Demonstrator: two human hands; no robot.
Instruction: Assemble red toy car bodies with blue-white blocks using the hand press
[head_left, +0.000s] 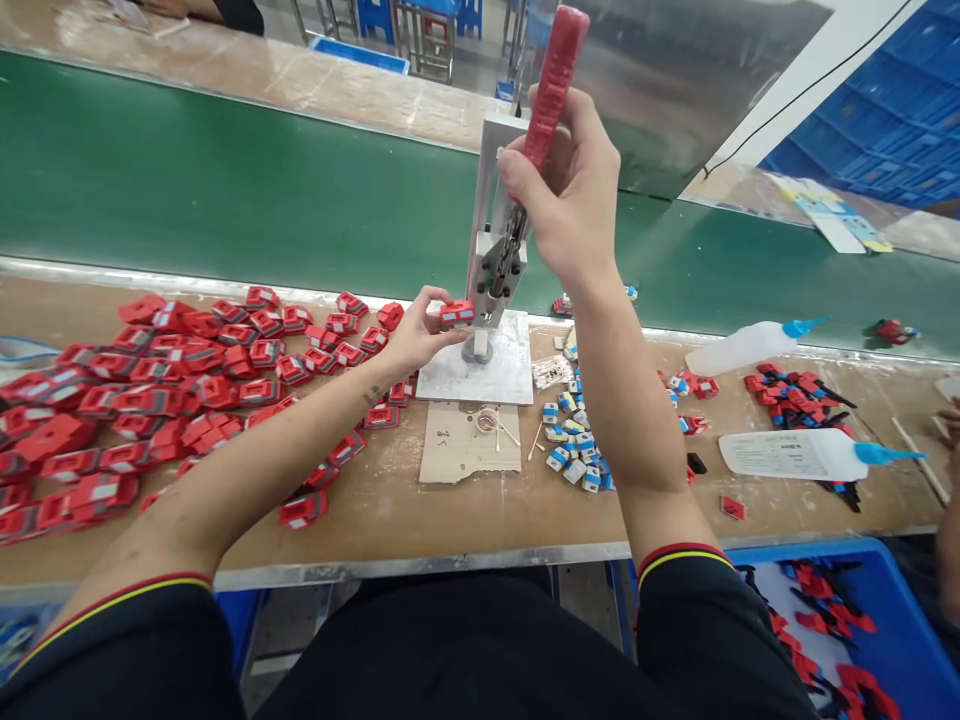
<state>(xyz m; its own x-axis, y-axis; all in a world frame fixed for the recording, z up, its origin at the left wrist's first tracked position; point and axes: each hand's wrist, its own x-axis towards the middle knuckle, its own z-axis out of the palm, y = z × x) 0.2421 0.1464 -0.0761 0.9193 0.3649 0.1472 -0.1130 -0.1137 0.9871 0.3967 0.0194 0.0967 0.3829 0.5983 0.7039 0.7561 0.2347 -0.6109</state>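
Note:
My left hand (416,338) pinches a small red toy car part (457,313) beside the metal hand press (499,262). Under the ram, a small pale block sits on the round seat (477,348) of the press's flat base plate (442,385). My right hand (574,190) is wrapped round the press's red lever handle (556,85), which points upward. Left of the press spreads a heap of red toy car parts (161,400). On its right lies a smaller pile of blue, white and yellow blocks (577,440).
A cardboard scrap (450,450) with cotton swabs lies before the press. Two bottles with blue nozzles, a white bottle (739,348) and a labelled bottle (787,453), lie right. A green conveyor belt (225,180) runs behind. A blue bin (885,590) holds red and black parts. Other people's hands show at the edges.

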